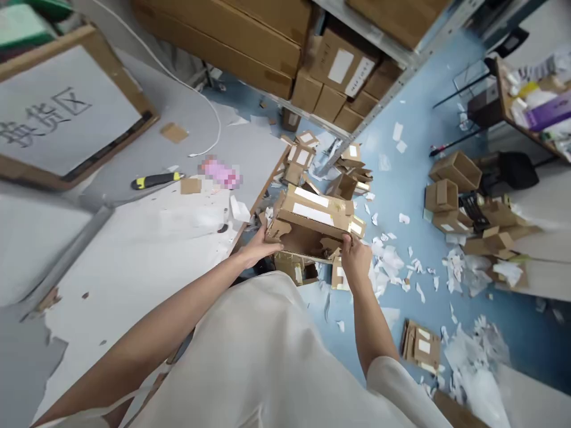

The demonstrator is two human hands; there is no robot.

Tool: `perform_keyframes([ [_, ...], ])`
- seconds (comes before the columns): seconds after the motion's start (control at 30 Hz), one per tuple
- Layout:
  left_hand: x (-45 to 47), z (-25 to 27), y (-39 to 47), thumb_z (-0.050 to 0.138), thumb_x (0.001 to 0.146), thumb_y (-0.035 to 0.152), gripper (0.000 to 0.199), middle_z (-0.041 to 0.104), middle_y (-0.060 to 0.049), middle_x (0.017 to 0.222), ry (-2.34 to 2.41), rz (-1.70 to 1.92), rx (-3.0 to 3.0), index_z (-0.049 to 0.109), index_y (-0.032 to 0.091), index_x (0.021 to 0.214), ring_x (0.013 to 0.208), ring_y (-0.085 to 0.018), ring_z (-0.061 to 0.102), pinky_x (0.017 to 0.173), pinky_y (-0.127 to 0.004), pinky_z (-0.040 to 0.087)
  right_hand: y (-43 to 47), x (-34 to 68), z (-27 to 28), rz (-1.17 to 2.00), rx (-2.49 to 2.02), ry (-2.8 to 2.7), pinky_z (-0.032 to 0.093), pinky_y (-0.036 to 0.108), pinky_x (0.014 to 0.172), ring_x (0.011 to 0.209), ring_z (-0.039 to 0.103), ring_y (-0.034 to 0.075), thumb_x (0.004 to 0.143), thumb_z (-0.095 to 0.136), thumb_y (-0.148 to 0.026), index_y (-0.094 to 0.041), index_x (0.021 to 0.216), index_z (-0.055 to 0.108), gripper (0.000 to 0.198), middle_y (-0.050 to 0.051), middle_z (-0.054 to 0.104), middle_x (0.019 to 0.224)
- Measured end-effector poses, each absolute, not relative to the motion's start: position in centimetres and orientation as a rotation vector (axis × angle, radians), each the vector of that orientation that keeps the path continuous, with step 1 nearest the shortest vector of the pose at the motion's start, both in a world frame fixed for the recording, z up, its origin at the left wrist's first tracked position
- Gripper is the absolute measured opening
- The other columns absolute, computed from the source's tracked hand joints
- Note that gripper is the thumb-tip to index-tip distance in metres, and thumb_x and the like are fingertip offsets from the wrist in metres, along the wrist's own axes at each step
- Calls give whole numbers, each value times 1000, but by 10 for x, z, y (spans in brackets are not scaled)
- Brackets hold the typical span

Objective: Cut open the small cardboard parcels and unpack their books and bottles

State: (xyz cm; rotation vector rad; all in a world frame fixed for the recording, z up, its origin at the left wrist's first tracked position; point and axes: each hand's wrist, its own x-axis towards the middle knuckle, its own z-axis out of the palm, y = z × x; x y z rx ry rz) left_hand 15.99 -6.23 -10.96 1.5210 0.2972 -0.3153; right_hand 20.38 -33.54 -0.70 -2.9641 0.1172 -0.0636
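Observation:
Both my hands hold a brown cardboard box (312,213) with white label strips, out in front of my body above the floor. One long side gapes towards me, and its cardboard edges look torn. At the box's left end my left hand (259,246) grips the edge, with the thumb laid along the near side. My right hand (355,257) is closed round the right end, thumb on top. Left of the box, a black and yellow utility knife (157,181) lies on the table (191,238).
A metal shelf post (383,98) rises ahead, beside stacked cartons (330,104). Small boxes and torn paper (388,261) litter the blue floor. More cartons (455,172) stand at right, near a desk. A framed sign (66,113) and white cable (218,128) are on the left table.

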Motion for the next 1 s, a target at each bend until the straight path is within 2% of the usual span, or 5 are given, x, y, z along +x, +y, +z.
perform_keyframes([
  [0.23, 172, -153, -141, 75, 66, 26, 102, 49, -15, 143, 18, -557, 1433, 19, 21, 151, 130, -28, 48, 108, -47, 40, -396, 178, -56, -3, -2846, 665, 40, 32, 65, 74, 63, 26, 97, 25, -50, -17, 100, 73, 58, 13, 68, 74],
  [0.37, 184, -165, -158, 77, 64, 29, 107, 39, -20, 149, 34, -566, 1603, 17, 19, 152, 138, -32, 37, 113, -50, 32, -417, 171, -74, -207, -2658, 626, 47, 41, 83, 101, 63, 29, 96, 29, -48, -14, 130, 56, 55, 19, 66, 112],
  [0.6, 171, -141, -73, 66, 78, 41, 103, 20, -19, 158, 97, -286, 1806, -3, 24, 153, 134, -31, 44, 110, -46, 36, -394, 193, -88, -422, -2626, 269, 30, 55, 110, 147, 15, 32, 94, 38, -43, -13, 151, 17, 68, 22, 17, 156],
  [0.8, 112, -122, 74, 60, 79, 51, 89, 26, -23, 154, 588, 143, 2544, 20, 14, 150, 144, -38, 21, 114, -59, 19, -270, 226, -115, 124, -2437, -295, 40, 49, 105, 132, 44, 30, 93, 40, -31, -15, 151, 18, 64, 20, 42, 144],
  [1.0, 115, -154, 154, 61, 78, 51, 87, 9, -25, 158, 766, -418, 2766, 27, 15, 149, 146, -44, 3, 108, -69, 12, -109, 263, -155, 726, -2354, -821, 40, 42, 106, 133, 41, 27, 86, 57, -19, -19, 146, 34, 64, 16, 37, 148],
])
